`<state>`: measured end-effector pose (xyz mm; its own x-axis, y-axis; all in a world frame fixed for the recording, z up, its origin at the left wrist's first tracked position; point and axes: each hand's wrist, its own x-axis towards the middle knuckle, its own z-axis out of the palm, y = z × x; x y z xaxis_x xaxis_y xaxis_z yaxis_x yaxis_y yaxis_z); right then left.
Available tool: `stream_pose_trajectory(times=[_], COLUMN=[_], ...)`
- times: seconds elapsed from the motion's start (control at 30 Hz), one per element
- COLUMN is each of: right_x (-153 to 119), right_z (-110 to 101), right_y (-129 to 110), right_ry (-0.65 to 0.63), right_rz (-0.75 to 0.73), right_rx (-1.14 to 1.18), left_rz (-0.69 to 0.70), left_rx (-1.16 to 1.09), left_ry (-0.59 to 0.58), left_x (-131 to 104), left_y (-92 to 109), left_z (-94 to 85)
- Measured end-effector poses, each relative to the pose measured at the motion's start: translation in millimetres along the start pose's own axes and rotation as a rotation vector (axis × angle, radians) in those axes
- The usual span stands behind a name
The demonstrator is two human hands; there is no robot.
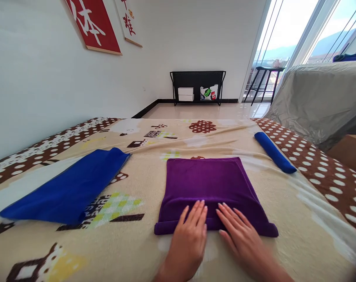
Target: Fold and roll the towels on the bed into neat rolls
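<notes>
A folded purple cloth [207, 180] lies flat in front of me, its near edge turned over into a narrow roll. Pressed on that near part, left of the middle, is my left hand [191, 231], fingers stretched out and close to one another. To its right my right hand [239, 231] also rests on the cloth with fingers extended. Neither hand grips anything. Over on the left a flat blue cloth [69, 184] lies slantwise. On the right sits a blue cloth rolled into a tight tube [274, 152].
Everything lies on a beige patterned blanket [145, 254] with brown dotted borders. Beyond it, a black rack [198, 80] holds white boxes and a bag. At the right are a sheet-covered piece of furniture [321, 98], a cardboard box [349, 154] and a black stool [264, 72].
</notes>
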<state>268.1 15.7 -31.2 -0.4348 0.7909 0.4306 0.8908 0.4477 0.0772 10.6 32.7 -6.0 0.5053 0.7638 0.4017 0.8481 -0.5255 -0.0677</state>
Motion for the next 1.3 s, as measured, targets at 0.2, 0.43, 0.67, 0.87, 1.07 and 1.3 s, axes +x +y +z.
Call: stream_pose_trajectory(times=[0.2, 0.43, 0.67, 0.87, 1.07, 1.3], right_x=[15, -39, -65, -91, -72, -46], right_z=[19, 22, 0, -5, 4, 3], right_y=[16, 80, 78, 92, 93, 87], right_ry=[-0.079, -0.107, 0.219, 0.065, 0.100, 0.142], right_rz=[-0.004, 0.162, 0.094, -0.095, -0.048, 0.052], right_rx=[0.024, -0.008, -0.137, -0.056, 0.017, 0.106], left_rz=[0.021, -0.129, -0.058, 0.125, 0.073, 0.070], left_rx=[-0.098, 0.045, 0.081, -0.067, -0.110, -0.176], left_ry=[-0.108, -0.105, 0.182, 0.094, 0.133, 0.163], left_x=[19, -30, -57, -71, -57, -42], left_y=[-11, -88, -84, -86, -91, -95], left_z=[15.7, 14.4, -9.1, -21.7, -12.0, -21.1])
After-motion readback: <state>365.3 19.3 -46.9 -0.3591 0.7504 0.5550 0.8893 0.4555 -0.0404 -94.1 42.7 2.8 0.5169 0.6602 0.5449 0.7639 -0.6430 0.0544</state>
